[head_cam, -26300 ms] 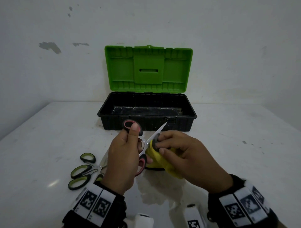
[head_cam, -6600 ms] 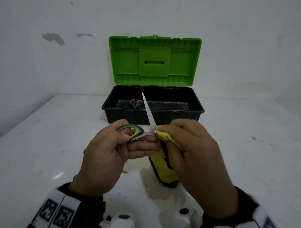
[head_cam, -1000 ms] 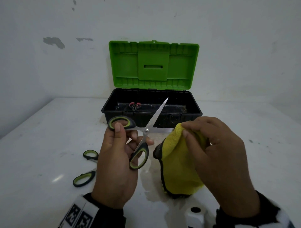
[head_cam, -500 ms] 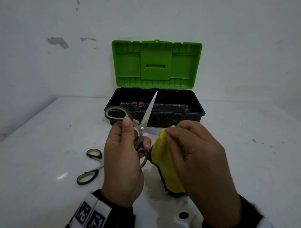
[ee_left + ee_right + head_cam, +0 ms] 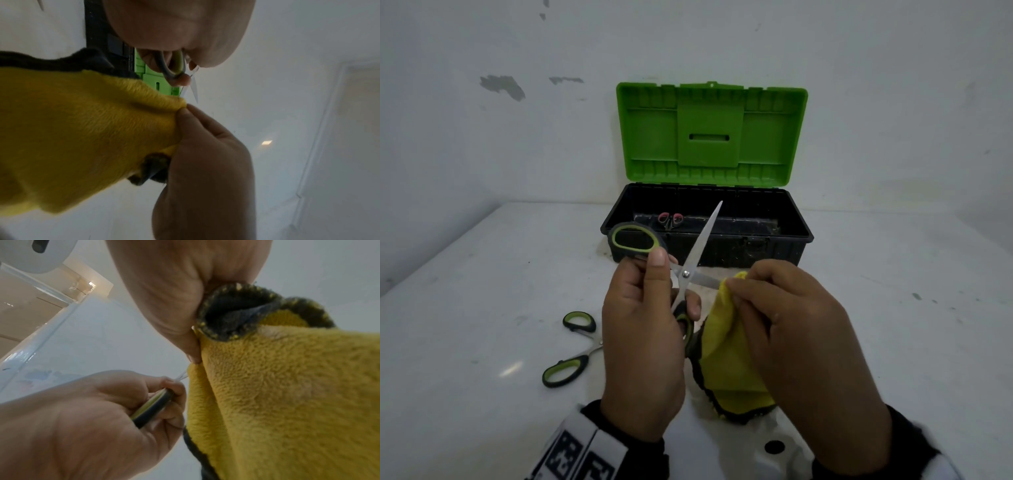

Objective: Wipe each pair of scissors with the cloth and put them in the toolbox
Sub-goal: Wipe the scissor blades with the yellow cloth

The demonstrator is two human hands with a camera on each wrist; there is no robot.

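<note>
My left hand [image 5: 643, 329] grips green-and-black scissors [image 5: 685, 274] by the handles, blades spread apart above the table. One blade points up toward the toolbox [image 5: 707, 240]; the other runs right into the yellow cloth [image 5: 729, 353]. My right hand [image 5: 784, 318] pinches the cloth round that blade. The wrist views show the same cloth [image 5: 82, 129] [image 5: 287, 394] and a handle [image 5: 152, 407] inside the left fingers. A red-handled pair [image 5: 670, 219] lies inside the black toolbox, whose green lid [image 5: 710, 133] stands up.
Another green-handled pair of scissors [image 5: 571, 349] lies on the white table [image 5: 482, 274] left of my left hand. The toolbox stands against the white wall at the back. The cloth's dark-edged lower end hangs close to the tabletop.
The scissors' upper blade has swung more upright over the last second. My right hand with the cloth has slid left along the lower blade toward the pivot.
</note>
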